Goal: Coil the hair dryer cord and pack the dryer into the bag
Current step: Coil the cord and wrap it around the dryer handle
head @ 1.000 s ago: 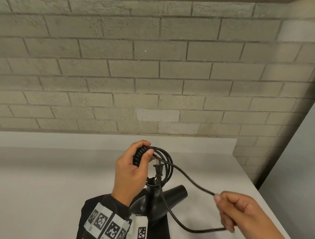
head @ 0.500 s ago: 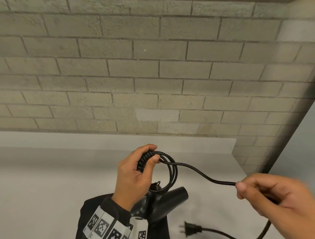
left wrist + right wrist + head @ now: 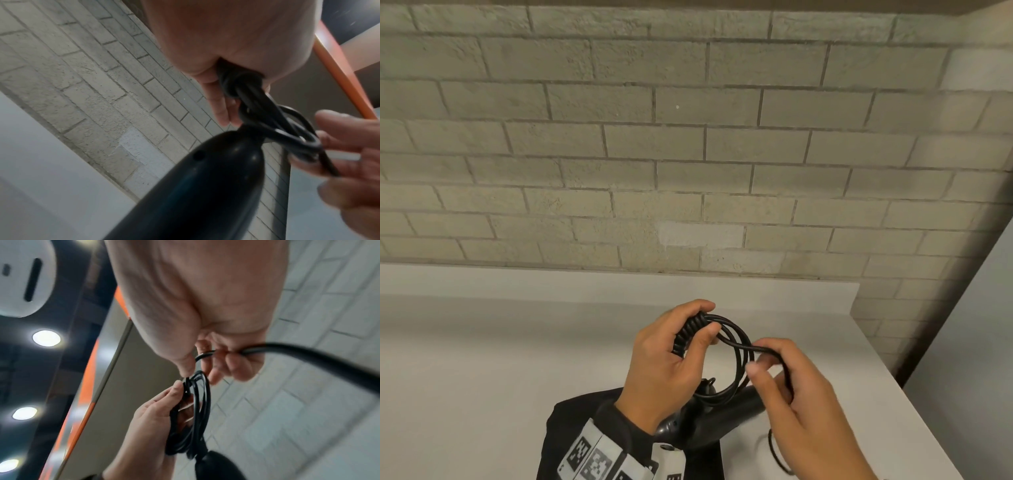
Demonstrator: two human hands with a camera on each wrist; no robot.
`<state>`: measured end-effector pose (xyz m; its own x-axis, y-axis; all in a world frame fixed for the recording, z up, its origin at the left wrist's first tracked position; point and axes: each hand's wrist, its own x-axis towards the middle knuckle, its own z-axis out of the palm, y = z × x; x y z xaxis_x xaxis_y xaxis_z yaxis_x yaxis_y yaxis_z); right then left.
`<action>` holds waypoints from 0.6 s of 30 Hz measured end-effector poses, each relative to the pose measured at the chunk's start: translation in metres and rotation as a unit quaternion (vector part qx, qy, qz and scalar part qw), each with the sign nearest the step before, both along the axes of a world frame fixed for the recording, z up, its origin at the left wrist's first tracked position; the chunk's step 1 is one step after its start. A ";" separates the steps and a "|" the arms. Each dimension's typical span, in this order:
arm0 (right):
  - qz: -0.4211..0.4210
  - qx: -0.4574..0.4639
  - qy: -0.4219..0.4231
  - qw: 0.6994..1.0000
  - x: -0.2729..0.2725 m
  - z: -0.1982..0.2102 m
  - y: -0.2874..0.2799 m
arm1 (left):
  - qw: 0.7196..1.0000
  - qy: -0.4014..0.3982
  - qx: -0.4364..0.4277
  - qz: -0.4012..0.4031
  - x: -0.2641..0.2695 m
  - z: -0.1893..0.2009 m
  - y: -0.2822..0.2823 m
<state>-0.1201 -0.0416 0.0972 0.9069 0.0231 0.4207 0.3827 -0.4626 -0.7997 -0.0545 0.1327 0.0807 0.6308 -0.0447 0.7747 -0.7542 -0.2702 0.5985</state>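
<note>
My left hand [image 3: 674,356] grips a bundle of black cord loops [image 3: 736,359] at their top, above the white counter. The black hair dryer [image 3: 722,418] hangs below the coil, its handle [image 3: 195,186] filling the left wrist view. My right hand [image 3: 791,394] pinches the free cord [image 3: 308,353] right beside the coil, thumb and fingers curled round it. The loose end of the cord [image 3: 774,448] curves down behind my right hand; the plug is hidden. A black bag [image 3: 571,431] lies flat on the counter under my left wrist.
The white counter [image 3: 482,359] runs along a grey brick wall [image 3: 688,137] and ends at a right edge [image 3: 914,404] near my right hand. A grey panel [image 3: 979,342] stands beyond that edge.
My right hand has swung from far right back in to the coil, laying another turn of cord against the loops. The plug, seen on the counter half a second ago, is out of sight now.
</note>
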 end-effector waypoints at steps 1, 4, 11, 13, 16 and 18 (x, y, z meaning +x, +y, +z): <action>-0.016 -0.028 -0.049 0.998 0.002 0.005 -0.002 | 1.000 -0.003 0.004 -0.005 0.000 0.000 0.001; -0.002 -0.083 -0.131 0.988 0.010 0.022 -0.006 | 0.999 -0.012 0.021 -0.025 -0.001 0.001 0.002; 0.090 -0.054 -0.147 0.984 0.032 0.051 -0.006 | 0.997 0.011 0.025 -0.071 -0.005 0.002 -0.001; 0.113 -0.020 -0.118 0.986 0.037 0.053 -0.003 | 0.995 0.045 0.001 -0.084 -0.007 0.003 0.000; 0.127 0.016 -0.088 0.988 0.042 0.053 0.002 | 0.995 0.045 0.005 -0.092 -0.008 0.002 0.003; 0.134 0.036 -0.077 0.987 0.044 0.052 0.007 | 0.995 0.029 0.017 -0.099 -0.009 0.002 0.004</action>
